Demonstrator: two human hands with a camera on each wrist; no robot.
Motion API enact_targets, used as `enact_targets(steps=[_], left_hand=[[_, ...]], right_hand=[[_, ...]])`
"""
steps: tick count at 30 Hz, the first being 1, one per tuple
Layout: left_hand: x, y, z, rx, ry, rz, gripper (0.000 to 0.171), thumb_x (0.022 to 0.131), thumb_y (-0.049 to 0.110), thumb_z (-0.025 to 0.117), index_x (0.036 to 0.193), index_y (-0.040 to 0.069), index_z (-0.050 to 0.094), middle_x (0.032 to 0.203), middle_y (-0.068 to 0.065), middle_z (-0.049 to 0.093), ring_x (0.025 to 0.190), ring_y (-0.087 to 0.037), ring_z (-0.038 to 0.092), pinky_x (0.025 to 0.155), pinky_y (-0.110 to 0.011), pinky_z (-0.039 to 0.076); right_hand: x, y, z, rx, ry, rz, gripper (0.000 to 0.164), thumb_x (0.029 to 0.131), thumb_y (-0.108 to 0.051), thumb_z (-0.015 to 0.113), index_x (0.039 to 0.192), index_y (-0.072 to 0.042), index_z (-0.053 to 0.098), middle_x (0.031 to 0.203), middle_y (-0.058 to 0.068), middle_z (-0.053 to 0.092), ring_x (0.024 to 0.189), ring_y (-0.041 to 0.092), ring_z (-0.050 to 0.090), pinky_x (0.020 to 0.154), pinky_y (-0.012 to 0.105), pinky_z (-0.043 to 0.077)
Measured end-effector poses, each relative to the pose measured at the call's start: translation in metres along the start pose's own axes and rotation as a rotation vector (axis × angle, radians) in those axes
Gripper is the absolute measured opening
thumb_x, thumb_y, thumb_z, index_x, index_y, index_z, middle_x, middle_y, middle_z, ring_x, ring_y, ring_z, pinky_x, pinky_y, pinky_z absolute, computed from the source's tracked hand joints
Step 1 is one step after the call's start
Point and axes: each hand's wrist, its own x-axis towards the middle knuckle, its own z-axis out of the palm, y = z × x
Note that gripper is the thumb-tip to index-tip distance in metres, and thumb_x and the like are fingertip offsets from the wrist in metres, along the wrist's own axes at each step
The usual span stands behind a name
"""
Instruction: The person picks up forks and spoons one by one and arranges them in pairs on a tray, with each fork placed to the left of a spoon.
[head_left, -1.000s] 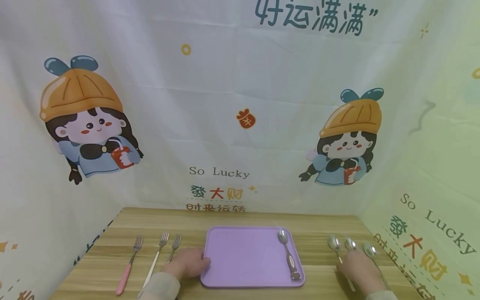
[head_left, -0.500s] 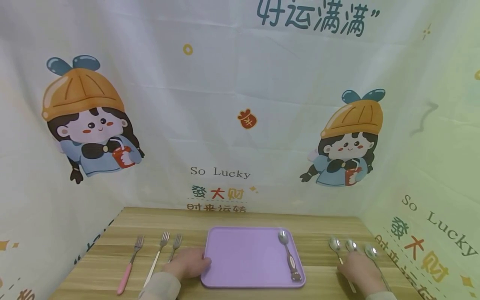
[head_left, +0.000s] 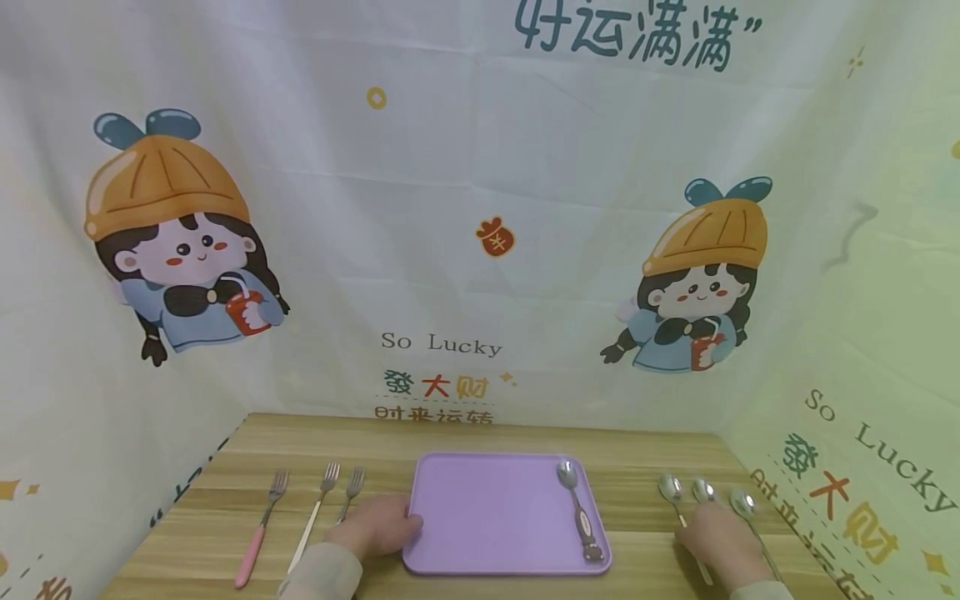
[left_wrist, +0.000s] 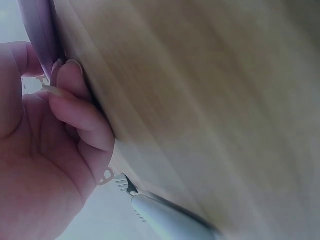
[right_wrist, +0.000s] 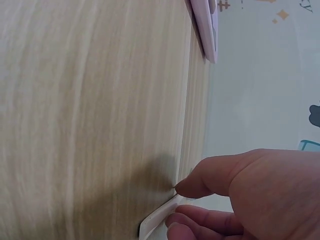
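A purple tray [head_left: 487, 517] lies mid-table with a bear-handled spoon [head_left: 579, 512] along its right side. My left hand [head_left: 378, 527] grips the tray's left edge; the left wrist view has the thumb and curled fingers around the purple rim [left_wrist: 39, 37]. On the right, three spoons lie side by side. My right hand [head_left: 722, 543] is over them, pinching the handle of the leftmost spoon [head_left: 671, 487], and its pale handle end [right_wrist: 156, 221] shows between thumb and fingers in the right wrist view. The middle spoon [head_left: 703, 490] has its handle hidden by the hand.
Three forks lie left of the tray: a pink-handled fork [head_left: 258, 533], a white-handled fork [head_left: 318, 508] and a shorter-looking fork [head_left: 351, 492] partly behind my left hand. Printed cloth [head_left: 465, 283] hangs around the wooden table [head_left: 637, 450] at the back and sides.
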Motion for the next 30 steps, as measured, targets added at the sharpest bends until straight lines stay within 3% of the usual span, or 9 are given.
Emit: enact_targets(steps=[15, 30], left_hand=[[-0.0023, 0.0055, 0.0001, -0.009, 0.0, -0.03, 0.025, 0.098, 0.03, 0.063, 0.108, 0.011, 0.076, 0.104, -0.008, 0.079, 0.095, -0.029, 0.071, 0.101, -0.056, 0.058], [-0.0011, 0.0045, -0.0007, -0.02, -0.007, -0.027, 0.026, 0.098, 0.029, 0.063, 0.108, 0.009, 0.076, 0.103, -0.008, 0.078, 0.094, -0.029, 0.07, 0.101, -0.057, 0.058]], right_hand=[[-0.0018, -0.0037, -0.0015, -0.008, -0.009, 0.005, 0.023, 0.092, -0.023, 0.072, 0.084, -0.001, 0.069, 0.098, 0.02, 0.07, 0.082, 0.032, 0.065, 0.077, 0.057, 0.063], [-0.0048, -0.0067, -0.0004, -0.021, 0.026, -0.028, 0.024, 0.091, -0.023, 0.072, 0.079, -0.004, 0.066, 0.084, 0.013, 0.068, 0.075, 0.031, 0.064, 0.071, 0.055, 0.061]])
